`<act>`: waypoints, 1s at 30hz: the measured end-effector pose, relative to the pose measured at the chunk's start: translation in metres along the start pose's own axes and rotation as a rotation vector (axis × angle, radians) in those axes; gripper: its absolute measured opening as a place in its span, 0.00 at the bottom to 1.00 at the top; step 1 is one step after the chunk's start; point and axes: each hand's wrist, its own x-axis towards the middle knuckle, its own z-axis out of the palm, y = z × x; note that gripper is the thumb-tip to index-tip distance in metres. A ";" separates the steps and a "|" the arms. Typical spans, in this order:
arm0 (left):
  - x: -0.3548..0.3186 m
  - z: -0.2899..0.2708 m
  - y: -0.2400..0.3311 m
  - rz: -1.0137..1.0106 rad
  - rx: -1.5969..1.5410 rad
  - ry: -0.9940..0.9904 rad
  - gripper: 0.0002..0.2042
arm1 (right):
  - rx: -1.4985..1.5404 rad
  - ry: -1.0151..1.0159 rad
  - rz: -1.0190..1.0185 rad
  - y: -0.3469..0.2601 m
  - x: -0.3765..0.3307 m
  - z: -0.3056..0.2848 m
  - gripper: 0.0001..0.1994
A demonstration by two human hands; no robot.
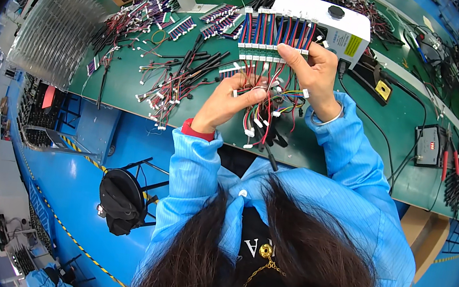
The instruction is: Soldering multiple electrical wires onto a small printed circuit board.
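My right hand (pixel 318 77) is closed on the right end of a row of small green circuit boards (pixel 254 52), thumb on its face. Short red, blue and black cables with white plugs rise from the row's upper side. Thin wires (pixel 259 112), mostly red, black and white with white plugs, hang beneath it. Among these wires my left hand (pixel 226 103) is closed, thumb and fingers pinched around part of the bundle. Its fingertips are partly covered by wires, so I cannot tell how many they hold. Both hands are above the front of the green bench.
Loose cables (pixel 177 80) lie on the green bench (pixel 125 91) to the left, with more piled behind. A white machine (pixel 322 24) stands beyond my hands. At right are a yellow soldering sponge (pixel 383 91), a control box (pixel 430 146) and red-handled pliers (pixel 444 165). A stool (pixel 122 199) stands at left.
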 end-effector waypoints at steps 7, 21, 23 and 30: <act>0.000 0.018 -0.002 0.518 0.229 0.598 0.24 | 0.046 -0.010 0.041 -0.008 0.006 0.005 0.09; -0.013 0.040 0.030 0.657 0.933 0.763 0.08 | -0.136 0.048 -0.266 -0.018 0.007 0.016 0.07; -0.013 0.039 0.025 0.711 0.923 0.801 0.07 | -0.179 0.053 -0.236 -0.017 0.007 0.015 0.07; -0.020 0.039 0.006 0.578 0.623 0.699 0.06 | -0.161 0.128 -0.200 -0.018 0.006 0.014 0.07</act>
